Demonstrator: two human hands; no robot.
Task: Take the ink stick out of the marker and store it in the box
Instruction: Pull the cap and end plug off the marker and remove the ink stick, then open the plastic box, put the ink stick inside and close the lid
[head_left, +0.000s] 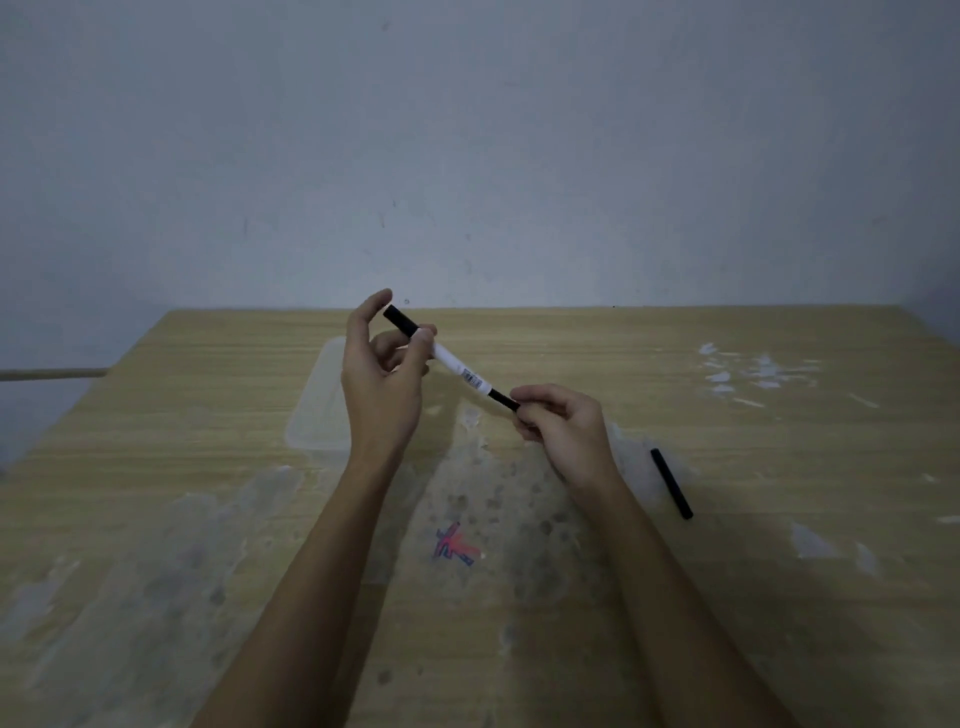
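Marker (451, 361) held above worktop (727, 571) w/ both hands: left hand (382, 382) pinches the barrel near its far black end, right hand (558, 428) grips the near black end. Looks like the pull-apart step; next needs a steady tug, then the ink stick to the clear box (319, 410) behind the left hand. Black stick (671, 483) lies right of the hands, prob. cap.

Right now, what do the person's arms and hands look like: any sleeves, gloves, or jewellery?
Both forearms are bare as far as the frame shows, with no sleeves in view. The left hand and right hand wear no gloves. No rings, watch or wristband are visible in the dim light.
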